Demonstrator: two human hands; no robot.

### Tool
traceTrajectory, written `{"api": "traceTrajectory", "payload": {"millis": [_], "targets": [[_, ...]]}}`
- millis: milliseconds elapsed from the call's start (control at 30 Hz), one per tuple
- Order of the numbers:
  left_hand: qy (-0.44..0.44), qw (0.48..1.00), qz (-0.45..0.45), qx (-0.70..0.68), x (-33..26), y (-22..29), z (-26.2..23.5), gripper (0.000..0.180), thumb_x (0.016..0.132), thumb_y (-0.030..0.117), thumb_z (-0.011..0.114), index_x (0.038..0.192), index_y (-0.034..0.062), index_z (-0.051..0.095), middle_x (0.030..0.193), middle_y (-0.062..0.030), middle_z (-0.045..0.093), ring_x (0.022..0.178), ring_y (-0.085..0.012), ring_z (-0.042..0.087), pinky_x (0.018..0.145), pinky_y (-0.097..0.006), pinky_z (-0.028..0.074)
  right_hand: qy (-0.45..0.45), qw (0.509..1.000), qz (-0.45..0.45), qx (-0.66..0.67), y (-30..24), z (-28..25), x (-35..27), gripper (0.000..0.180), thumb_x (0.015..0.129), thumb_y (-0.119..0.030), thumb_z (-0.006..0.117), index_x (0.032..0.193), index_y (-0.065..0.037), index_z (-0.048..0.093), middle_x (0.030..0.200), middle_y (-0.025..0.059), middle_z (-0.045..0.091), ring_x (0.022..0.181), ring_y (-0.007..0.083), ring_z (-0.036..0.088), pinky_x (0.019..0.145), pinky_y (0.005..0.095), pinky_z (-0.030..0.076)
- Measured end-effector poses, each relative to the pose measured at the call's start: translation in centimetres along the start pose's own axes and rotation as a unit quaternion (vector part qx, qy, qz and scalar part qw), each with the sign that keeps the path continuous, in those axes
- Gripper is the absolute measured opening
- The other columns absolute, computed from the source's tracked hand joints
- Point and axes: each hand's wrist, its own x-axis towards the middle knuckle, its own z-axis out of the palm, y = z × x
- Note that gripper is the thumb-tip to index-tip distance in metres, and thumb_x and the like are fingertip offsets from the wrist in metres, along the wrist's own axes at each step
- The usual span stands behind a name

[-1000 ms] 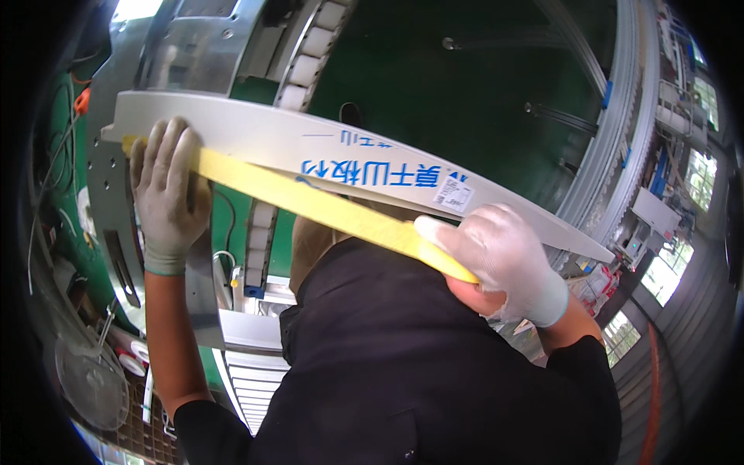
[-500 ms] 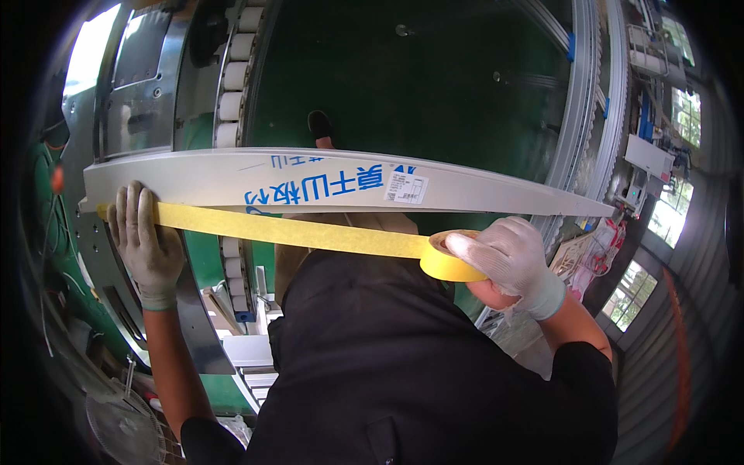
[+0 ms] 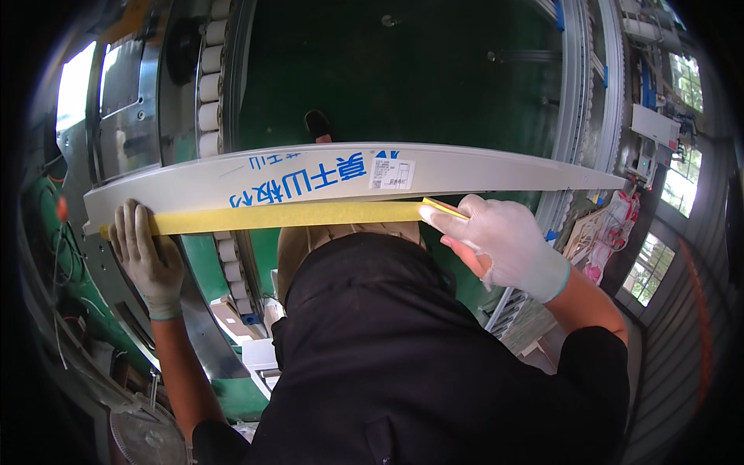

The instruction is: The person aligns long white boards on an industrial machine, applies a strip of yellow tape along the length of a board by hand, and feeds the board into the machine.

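Observation:
A long pale board (image 3: 170,184) with blue lettering and a white label (image 3: 391,174) lies crosswise in front of me. A strip of yellow tape (image 3: 294,216) runs along its near edge, taut between my hands. At the board's left end, my left hand (image 3: 146,252), in a pale glove, lies with fingers stretched flat over the tape. My gloved right hand (image 3: 508,244) is closed round the roll of yellow tape (image 3: 447,208), turned so that mostly its narrow side shows. The right fingers hide part of the roll, close to the board's near edge.
A conveyor with white rollers (image 3: 209,116) stands at the left beside a metal machine frame (image 3: 136,128). Metal rails (image 3: 577,101) run along the right. A fan (image 3: 151,438) is at the lower left. The green floor (image 3: 403,77) shows beyond the board.
My right hand has turned the tape roll and raised it toward the board. The slanting strip now lies nearly level, closer along the board's near edge. My left hand stays on the left end.

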Motion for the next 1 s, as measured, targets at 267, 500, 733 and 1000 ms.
{"api": "traceTrajectory", "payload": {"millis": [267, 500, 733, 1000], "targets": [[0.009, 1.000, -0.009, -0.006, 0.1, 0.3, 0.0, 0.057, 0.095, 0.009, 0.055, 0.151, 0.0037, 0.056, 0.157, -0.0193, 0.058, 0.152, -0.0402, 0.049, 0.129, -0.057, 0.030, 0.017, 0.996, 0.069, 0.048, -1.0, 0.7, 1.6, 0.040, 0.097, -0.021, 0.072, 0.137, -0.021, 0.069, 0.091, 0.0101, 0.064, 0.079, 0.0287, 0.070, 0.067, 0.0396, 0.056], [0.004, 1.000, -0.013, -0.009, 0.0, 0.2, -0.1, 0.057, 0.094, 0.008, 0.056, 0.151, 0.0045, 0.057, 0.157, -0.0181, 0.059, 0.152, -0.0391, 0.049, 0.129, -0.057, 0.030, 0.051, 0.996, 0.057, 0.044, -0.7, 1.8, 2.1, 0.037, 0.099, -0.024, 0.069, 0.136, -0.022, 0.072, 0.094, 0.0094, 0.069, 0.087, 0.0307, 0.070, 0.076, 0.0415, 0.058], [0.008, 1.000, -0.015, -0.015, 0.1, 0.3, -0.1, 0.054, 0.095, 0.008, 0.057, 0.149, 0.0043, 0.060, 0.156, -0.0176, 0.060, 0.151, -0.0390, 0.051, 0.128, -0.057, 0.031, 0.062, 0.985, 0.054, 0.152, 0.1, 1.8, 2.4, 0.037, 0.099, -0.021, 0.072, 0.136, -0.016, 0.075, 0.101, 0.0144, 0.075, 0.089, 0.0347, 0.072, 0.079, 0.0399, 0.057], [0.006, 1.000, -0.008, -0.017, -0.1, 0.1, -0.1, 0.055, 0.097, 0.009, 0.057, 0.151, 0.0024, 0.057, 0.158, -0.0185, 0.057, 0.152, -0.0404, 0.048, 0.129, -0.058, 0.029, -0.014, 0.939, 0.088, 0.332, 1.4, 1.1, 3.7, 0.036, 0.103, -0.030, 0.072, 0.131, -0.008, 0.076, 0.123, 0.0191, 0.077, 0.110, 0.0342, 0.074, 0.097, 0.0358, 0.057]]}}
